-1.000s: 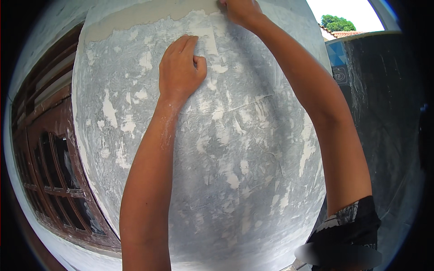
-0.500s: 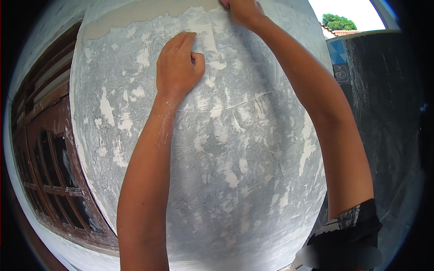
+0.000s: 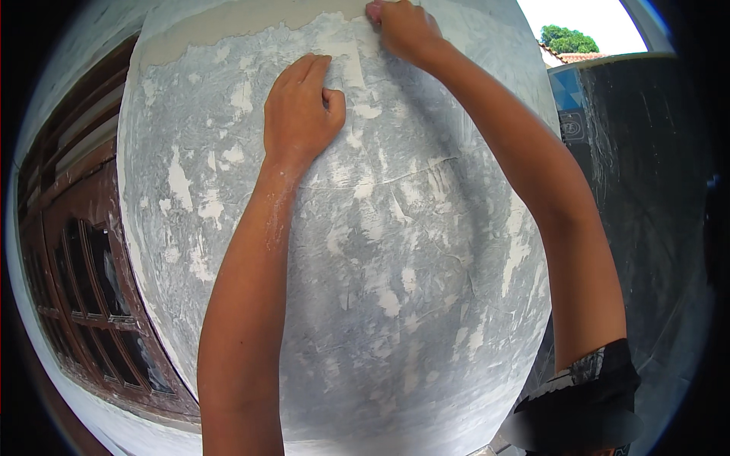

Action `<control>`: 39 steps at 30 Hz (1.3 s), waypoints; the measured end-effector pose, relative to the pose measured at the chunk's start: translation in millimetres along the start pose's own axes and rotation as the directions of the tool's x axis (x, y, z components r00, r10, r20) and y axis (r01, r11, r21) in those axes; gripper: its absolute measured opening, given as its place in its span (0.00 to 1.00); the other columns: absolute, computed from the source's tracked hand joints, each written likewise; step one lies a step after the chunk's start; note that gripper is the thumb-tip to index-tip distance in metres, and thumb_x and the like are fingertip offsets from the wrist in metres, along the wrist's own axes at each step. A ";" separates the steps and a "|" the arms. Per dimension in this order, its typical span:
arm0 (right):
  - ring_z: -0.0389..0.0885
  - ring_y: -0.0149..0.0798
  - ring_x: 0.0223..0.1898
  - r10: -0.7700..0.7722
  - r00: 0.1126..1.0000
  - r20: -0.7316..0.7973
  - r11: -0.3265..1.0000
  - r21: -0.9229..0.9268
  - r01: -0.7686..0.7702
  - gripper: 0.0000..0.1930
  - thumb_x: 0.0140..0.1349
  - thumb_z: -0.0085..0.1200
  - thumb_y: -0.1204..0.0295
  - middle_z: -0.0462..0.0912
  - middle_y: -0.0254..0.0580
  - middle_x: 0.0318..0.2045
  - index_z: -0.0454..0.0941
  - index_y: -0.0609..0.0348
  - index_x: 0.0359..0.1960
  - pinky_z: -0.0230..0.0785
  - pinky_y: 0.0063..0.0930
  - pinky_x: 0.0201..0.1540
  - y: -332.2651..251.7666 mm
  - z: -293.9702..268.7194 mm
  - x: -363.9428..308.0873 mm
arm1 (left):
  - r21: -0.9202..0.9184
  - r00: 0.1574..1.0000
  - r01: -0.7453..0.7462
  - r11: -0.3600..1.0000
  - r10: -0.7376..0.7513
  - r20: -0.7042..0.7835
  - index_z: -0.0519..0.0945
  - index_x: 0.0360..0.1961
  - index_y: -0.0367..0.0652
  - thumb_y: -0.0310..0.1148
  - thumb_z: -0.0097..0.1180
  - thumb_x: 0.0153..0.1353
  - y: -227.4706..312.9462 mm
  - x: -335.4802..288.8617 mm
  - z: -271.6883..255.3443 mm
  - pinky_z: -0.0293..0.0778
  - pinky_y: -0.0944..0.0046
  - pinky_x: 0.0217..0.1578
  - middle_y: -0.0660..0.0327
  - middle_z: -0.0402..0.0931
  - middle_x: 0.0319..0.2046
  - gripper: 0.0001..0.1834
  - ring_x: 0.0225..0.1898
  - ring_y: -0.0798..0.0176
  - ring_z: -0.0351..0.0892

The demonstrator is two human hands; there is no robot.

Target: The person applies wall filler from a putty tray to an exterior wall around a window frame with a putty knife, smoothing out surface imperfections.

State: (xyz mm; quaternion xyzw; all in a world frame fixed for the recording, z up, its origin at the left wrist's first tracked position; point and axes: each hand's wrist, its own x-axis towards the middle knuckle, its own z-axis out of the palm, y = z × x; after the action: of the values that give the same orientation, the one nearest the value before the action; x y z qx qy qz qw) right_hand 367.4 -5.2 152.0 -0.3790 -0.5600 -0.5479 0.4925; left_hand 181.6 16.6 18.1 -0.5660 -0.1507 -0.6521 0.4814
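A grey wall [image 3: 411,251] with rough, patchy white filler stands right in front of me. On its upper middle rests my left hand [image 3: 303,114], fingers stretched upward against the surface and thumb out to the side; I see nothing held in it. Higher up and to the right, near the top edge of the picture, my right hand [image 3: 407,32] is closed against the wall. A small pinkish bit shows at its fingertips, but I cannot make out what it is. Above the hands runs a smoother beige band [image 3: 228,29] with a ragged lower edge.
A brown wooden window frame [image 3: 125,323] with several dark panes is at the left. To the right stands a tall dark panel [image 3: 646,167] with pale streaks and a blue patterned patch [image 3: 566,90]. A green tree [image 3: 569,39] and roof tiles show beyond it.
My right hand has come slightly down the wall, and more of it shows, with its elbow lower too. The left hand stays in its place.
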 end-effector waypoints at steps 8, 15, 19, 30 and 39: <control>0.85 0.61 0.41 -0.097 0.944 -0.315 0.955 0.237 0.177 0.09 0.67 0.47 0.71 0.84 0.61 0.39 0.80 0.57 0.40 0.77 0.52 0.42 -19.2 -7.0 4.6 | 0.039 1.000 -0.011 0.999 0.012 -0.012 0.80 0.55 0.37 0.29 0.50 0.58 -7.0 -2.5 -1.1 0.73 0.51 0.61 0.47 0.78 0.58 0.23 0.60 0.45 0.77; 0.83 0.60 0.37 -0.093 0.996 -0.004 0.971 0.220 0.092 0.07 0.61 0.50 0.76 0.83 0.61 0.33 0.81 0.63 0.36 0.74 0.50 0.40 -0.8 -7.3 -8.8 | 0.041 1.000 -0.024 0.999 0.024 -0.005 0.81 0.55 0.38 0.29 0.50 0.58 -4.4 0.8 -4.1 0.75 0.52 0.59 0.48 0.79 0.57 0.23 0.58 0.45 0.79; 0.85 0.58 0.32 -0.237 0.970 0.057 0.965 0.134 0.228 0.09 0.58 0.55 0.77 0.84 0.63 0.31 0.82 0.71 0.37 0.77 0.46 0.38 -27.0 -36.6 -77.5 | 0.048 1.000 0.004 0.999 -0.004 0.009 0.81 0.57 0.41 0.30 0.50 0.59 -9.0 -3.0 -3.4 0.78 0.55 0.55 0.51 0.79 0.58 0.23 0.56 0.48 0.81; 0.77 0.27 0.29 0.207 0.827 0.522 0.325 0.761 -0.561 0.09 0.70 0.57 0.67 0.81 0.31 0.26 0.84 0.60 0.38 0.68 0.26 0.33 7.2 -134.9 -290.3 | -0.157 0.999 0.049 0.986 -0.045 0.030 0.79 0.61 0.45 0.29 0.49 0.62 14.1 -54.9 -25.6 0.75 0.55 0.59 0.53 0.78 0.60 0.24 0.59 0.52 0.79; 0.78 0.24 0.32 0.273 0.363 0.891 -0.266 0.432 -0.862 0.11 0.73 0.55 0.67 0.84 0.31 0.33 0.84 0.60 0.45 0.71 0.23 0.36 43.5 -211.0 -487.0 | -0.402 0.981 0.174 0.899 -0.121 0.152 0.77 0.62 0.36 0.29 0.45 0.67 171.0 -201.2 -76.1 0.73 0.52 0.62 0.51 0.79 0.58 0.23 0.62 0.51 0.78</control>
State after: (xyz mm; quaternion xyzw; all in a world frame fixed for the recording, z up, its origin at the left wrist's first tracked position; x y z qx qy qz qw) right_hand 549.0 -152.5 -326.4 -0.3279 -0.5709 0.3801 0.6497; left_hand 252.0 -31.9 -243.1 -0.6811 -0.0813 -0.6675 0.2896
